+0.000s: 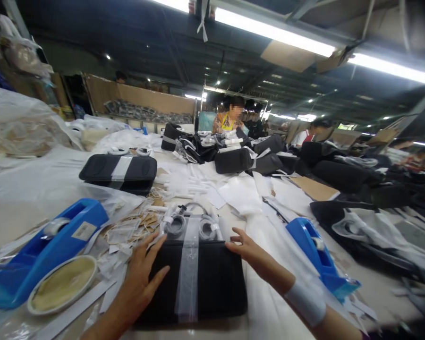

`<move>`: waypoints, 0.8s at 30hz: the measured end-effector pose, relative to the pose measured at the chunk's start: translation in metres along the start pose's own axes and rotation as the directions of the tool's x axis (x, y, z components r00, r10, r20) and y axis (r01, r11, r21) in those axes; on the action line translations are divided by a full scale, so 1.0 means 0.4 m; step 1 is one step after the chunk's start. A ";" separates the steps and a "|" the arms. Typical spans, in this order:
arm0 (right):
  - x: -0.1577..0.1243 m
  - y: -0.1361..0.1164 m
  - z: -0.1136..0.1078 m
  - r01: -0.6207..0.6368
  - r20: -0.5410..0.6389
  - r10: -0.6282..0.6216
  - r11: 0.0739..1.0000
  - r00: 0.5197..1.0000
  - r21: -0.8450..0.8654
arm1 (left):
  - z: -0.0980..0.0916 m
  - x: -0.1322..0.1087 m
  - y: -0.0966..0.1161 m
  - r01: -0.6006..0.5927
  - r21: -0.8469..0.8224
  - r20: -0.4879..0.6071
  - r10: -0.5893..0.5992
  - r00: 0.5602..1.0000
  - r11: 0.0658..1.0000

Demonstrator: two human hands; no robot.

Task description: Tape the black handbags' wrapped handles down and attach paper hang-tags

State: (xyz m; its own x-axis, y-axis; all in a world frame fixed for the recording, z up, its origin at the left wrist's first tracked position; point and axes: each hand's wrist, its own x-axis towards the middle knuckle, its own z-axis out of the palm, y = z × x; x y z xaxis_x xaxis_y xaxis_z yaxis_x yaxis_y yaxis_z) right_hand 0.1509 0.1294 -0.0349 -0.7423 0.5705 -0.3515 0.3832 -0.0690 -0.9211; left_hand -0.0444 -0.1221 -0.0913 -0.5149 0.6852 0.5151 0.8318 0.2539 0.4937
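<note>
Cluttered with paper scraps and two blue tape dispensers (49, 245), the long worktable (375, 288) holds a black pouch (216, 283) lying crosswise right before the person. Both hands are open: left hand (143, 271) flat on its left end, right hand (248, 249) touching the far right corner, equally near.

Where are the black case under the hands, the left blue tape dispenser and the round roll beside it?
black case (217, 283), head view, right half of top.
left blue tape dispenser (62, 238), head view, blue body.
round roll (62, 283), head view, yellowish centre.
</note>
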 end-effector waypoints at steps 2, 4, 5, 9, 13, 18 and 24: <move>-0.009 0.002 0.013 -0.007 0.012 0.006 0.998 1.000 0.059 | 0.003 0.035 -0.019 0.105 -0.032 -0.004 -0.105 0.994 0.994; -0.014 0.001 0.023 0.002 0.004 -0.003 0.995 1.000 0.095 | 0.009 0.065 -0.035 0.245 -0.093 0.056 -0.240 0.969 0.965; -0.015 0.001 0.026 0.007 -0.002 -0.006 0.994 1.000 0.109 | 0.013 0.075 -0.040 0.305 -0.121 0.099 -0.295 0.950 0.945; -0.022 0.011 0.028 -0.008 -0.025 0.012 0.988 1.000 0.156 | 0.020 0.065 -0.038 0.385 -0.173 0.158 -0.361 0.919 0.906; -0.022 0.039 0.001 -0.057 0.004 0.057 0.990 0.998 0.130 | -0.003 0.023 -0.016 0.386 -0.209 0.166 -0.357 0.919 0.898; 0.023 0.027 -0.043 0.052 -0.027 -0.055 0.993 0.998 -0.105 | -0.065 0.166 -0.037 0.268 -0.075 0.235 -0.244 0.941 0.960; 0.101 -0.075 0.003 0.391 -0.142 -0.452 0.863 0.881 -0.319 | -0.021 0.497 -0.183 0.268 0.391 0.202 -0.366 0.908 0.881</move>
State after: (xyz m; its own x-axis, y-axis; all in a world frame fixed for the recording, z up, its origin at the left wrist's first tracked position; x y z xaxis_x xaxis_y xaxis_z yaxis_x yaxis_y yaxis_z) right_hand 0.1088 0.1537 -0.0218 -0.7491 0.6495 0.1301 0.2155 0.4246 -0.8794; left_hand -0.2093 -0.0101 -0.0192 -0.7304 0.6673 0.1456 0.6754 0.6741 0.2990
